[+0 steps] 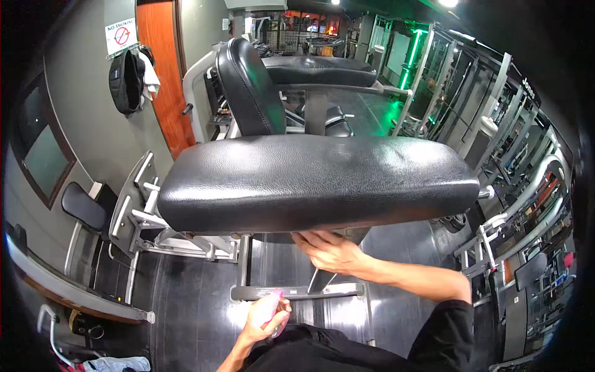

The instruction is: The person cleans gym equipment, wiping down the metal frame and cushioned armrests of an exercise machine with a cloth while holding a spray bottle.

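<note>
My left grip (256, 322) encloses a pink-topped bottle (271, 306); my right grip (331, 253) sits under the black pad (319, 180), partly hidden; I cannot tell whether it is closed

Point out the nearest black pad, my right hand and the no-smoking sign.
Black pad (319, 168): head view, middle of its top surface.
Right hand (330, 253): head view, back of the hand.
No-smoking sign (121, 36): head view, its printed symbol.
</note>
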